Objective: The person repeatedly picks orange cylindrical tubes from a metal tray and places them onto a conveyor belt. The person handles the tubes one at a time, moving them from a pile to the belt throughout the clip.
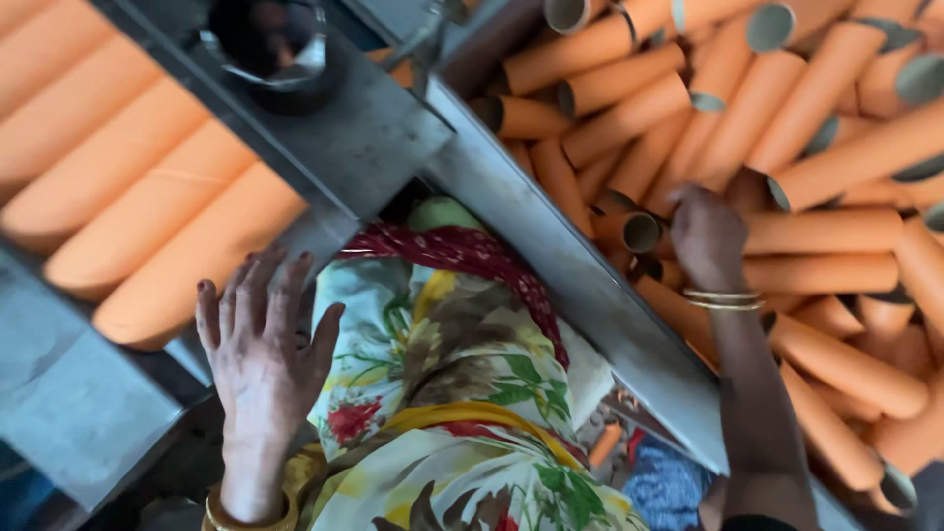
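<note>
Right hand (708,236) reaches into the bin of loose orange tubes (826,231), fingers curled down onto one; grip hidden, cannot tell if closed. That tube's long axis runs off to the right. Left hand (258,339) spread open, empty, beside the orange rolls (147,211) laid in a row

Single head-worn view, aimed steeply downward.
The lap, both hands (265,344) and a bin of orange tubes (826,231) are seen close up.

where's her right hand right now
In the head view, the right hand is at the right, reaching over the grey metal wall into the bin of orange tubes, resting on the pile.
</note>
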